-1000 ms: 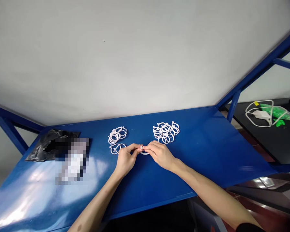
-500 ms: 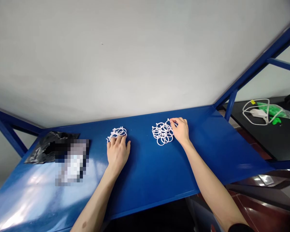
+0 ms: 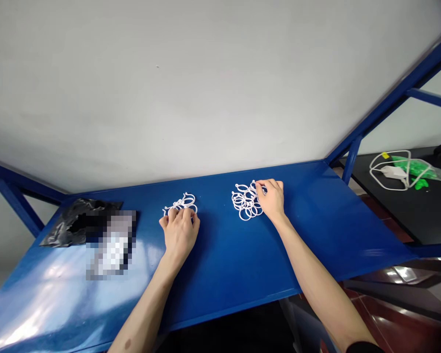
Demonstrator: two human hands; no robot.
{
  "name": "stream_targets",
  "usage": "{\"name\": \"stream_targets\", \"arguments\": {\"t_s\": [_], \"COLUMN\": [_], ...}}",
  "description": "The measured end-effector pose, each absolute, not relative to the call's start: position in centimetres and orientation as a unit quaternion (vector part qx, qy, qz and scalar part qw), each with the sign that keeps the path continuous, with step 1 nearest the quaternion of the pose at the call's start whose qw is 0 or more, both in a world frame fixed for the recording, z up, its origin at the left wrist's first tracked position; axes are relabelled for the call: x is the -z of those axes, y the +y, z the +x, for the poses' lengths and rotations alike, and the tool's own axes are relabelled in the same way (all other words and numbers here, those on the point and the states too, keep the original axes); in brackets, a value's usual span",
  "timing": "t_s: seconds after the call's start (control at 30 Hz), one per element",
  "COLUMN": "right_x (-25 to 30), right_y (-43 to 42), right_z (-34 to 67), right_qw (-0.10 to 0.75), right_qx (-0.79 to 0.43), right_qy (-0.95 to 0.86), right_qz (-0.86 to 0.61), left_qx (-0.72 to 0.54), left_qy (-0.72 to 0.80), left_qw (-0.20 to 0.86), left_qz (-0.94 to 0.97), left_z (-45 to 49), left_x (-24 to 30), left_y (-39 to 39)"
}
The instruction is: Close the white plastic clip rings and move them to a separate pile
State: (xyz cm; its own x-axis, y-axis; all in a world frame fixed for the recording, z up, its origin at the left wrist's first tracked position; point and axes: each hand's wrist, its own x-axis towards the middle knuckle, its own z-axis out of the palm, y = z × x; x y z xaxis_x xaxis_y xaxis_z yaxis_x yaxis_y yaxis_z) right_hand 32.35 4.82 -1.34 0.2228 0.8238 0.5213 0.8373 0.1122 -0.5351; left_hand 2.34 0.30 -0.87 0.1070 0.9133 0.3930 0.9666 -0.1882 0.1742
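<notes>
Two groups of white curtain rings, each ring with a small knob, lie on the blue table (image 3: 220,274). My left hand (image 3: 180,230) is curled palm-down over the near side of the left pile of curtain rings (image 3: 188,200), gathering the rings under its fingers; the fingertips are hidden. At the right pile of curtain rings (image 3: 246,212), my right hand (image 3: 273,200) pinches a ring at the far right edge with thumb and forefinger. That ring is partly covered by the hand, and the rings in this pile overlap one another.
A crumpled black plastic bag (image 3: 69,225) and a blurred-out package (image 3: 113,245) are on the table's left part. Blue metal frame bars (image 3: 351,159) rise at the sides, with a white wall (image 3: 191,98) behind. A black table (image 3: 404,215) at right bears a white cable (image 3: 375,181) and green bag (image 3: 426,169).
My left hand's fingers have curled in more, and the left rings have shifted slightly right. My right hand has moved slightly left, still pinching at the right pile's edge.
</notes>
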Motion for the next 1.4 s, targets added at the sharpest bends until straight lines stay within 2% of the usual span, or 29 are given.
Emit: {"name": "stream_targets", "arguments": {"t_s": [0.17,0.37,0.5,0.63,0.73,0.93,1.2,1.4], "right_x": [0.8,-0.5,-0.8,-0.6,-0.4,0.2,0.4,-0.4], "right_y": [3.9,2.1,0.3,-1.0,-1.3,-1.2,-0.7,-1.3], "right_z": [31.9,29.6,26.8,24.7,24.1,24.0,24.3,24.2], "right_qw": [0.416,0.437,0.426,0.32,0.297,0.37,0.423,0.415], "right_qx": [0.008,-0.009,-0.156,-0.293,-0.331,-0.319,-0.292,-0.328], "right_qy": [-0.633,-0.683,-0.743,-0.767,-0.769,-0.743,-0.736,-0.741], "right_qz": [-0.653,-0.585,-0.491,-0.472,-0.458,-0.457,-0.44,-0.414], "left_qx": [0.289,0.428,0.497,0.493,0.475,0.437,0.422,0.425], "left_qy": [-0.622,-0.56,-0.464,-0.388,-0.36,-0.386,-0.391,-0.413], "left_qw": [-0.04,-0.376,-0.567,-0.682,-0.715,-0.7,-0.692,-0.668], "left_qz": [-0.726,-0.602,-0.465,-0.376,-0.365,-0.412,-0.436,-0.45], "left_z": [2.4,2.6,3.6,4.4,4.7,5.4,5.8,5.8], "left_x": [0.2,-0.2,-0.3,-0.4,-0.3,0.3,0.6,0.4], "left_y": [0.1,0.0,-0.1,-0.5,-0.8,-1.3,-1.6,-1.6]}}
